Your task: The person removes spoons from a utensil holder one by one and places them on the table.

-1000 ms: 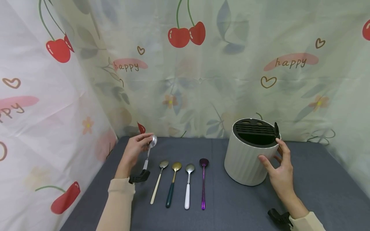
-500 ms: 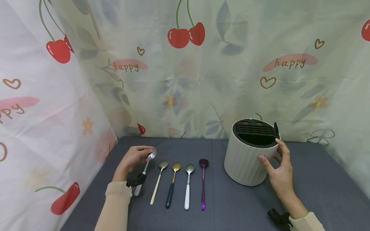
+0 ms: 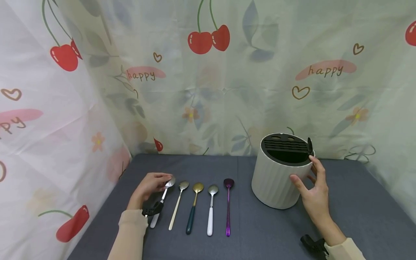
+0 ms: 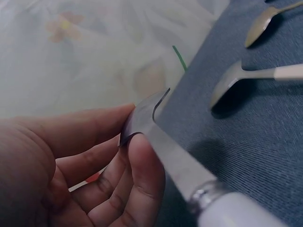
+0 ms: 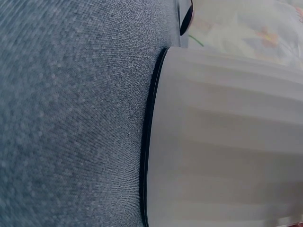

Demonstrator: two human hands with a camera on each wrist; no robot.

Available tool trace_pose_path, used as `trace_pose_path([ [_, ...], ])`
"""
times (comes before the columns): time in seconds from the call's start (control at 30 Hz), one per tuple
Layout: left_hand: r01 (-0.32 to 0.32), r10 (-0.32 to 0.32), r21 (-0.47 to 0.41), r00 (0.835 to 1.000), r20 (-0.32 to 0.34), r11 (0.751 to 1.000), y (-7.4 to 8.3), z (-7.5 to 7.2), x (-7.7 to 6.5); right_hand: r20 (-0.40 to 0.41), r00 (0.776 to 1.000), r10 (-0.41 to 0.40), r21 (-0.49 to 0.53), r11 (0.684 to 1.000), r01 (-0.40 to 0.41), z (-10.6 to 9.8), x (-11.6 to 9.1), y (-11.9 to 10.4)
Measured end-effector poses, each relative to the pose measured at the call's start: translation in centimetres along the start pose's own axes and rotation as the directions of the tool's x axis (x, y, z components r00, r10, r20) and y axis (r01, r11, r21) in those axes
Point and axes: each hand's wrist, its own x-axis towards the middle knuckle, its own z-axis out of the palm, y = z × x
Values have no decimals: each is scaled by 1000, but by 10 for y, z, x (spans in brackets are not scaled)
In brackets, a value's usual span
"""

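My left hand [image 3: 150,187] pinches the silver bowl of a white-handled spoon [image 4: 177,161] between thumb and fingers. In the head view its handle slants down toward the wrist, partly behind the black wrist mount. To its right lie a cream-handled spoon [image 3: 175,213], a gold spoon with a dark green handle [image 3: 191,219], another white-handled spoon [image 3: 210,220] and a purple spoon [image 3: 228,207], side by side. My right hand [image 3: 316,198] holds the right side of a ribbed, light grey utensil holder [image 3: 276,186], thumb on its wall and index fingertip at the rim.
The holder's black slotted lid [image 3: 286,143] has an open section at the front and an upright black flap [image 3: 310,145] on its right. A dark grey cloth [image 3: 260,231] covers the table. Behind it hangs a cherry-patterned curtain [image 3: 260,108].
My left hand has come down and toward me with the spoon, whose handle has swung out to the lower left, alongside the other spoons. The right hand and holder stay put.
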Motion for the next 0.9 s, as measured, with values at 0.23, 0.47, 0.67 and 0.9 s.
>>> trace_pose_path([
  [0.23,-5,6,8,999,-34,1000,-9,5,3,0,1000,4,-4,1000,-4,0,0,-2],
  [0.47,-8,11,40,996,-88,999,-17,10,6,-2,1000,7,0,1000,-7,1,-1,-3],
  [0.67,5,4,65,990,-139,998,-16,14,6,-2,1000,9,-2,1000,-9,1,-1,-3],
  [0.9,18,3,111,983,-185,994,-12,15,3,-6,1000,7,-8,1000,-7,1,-1,-2],
])
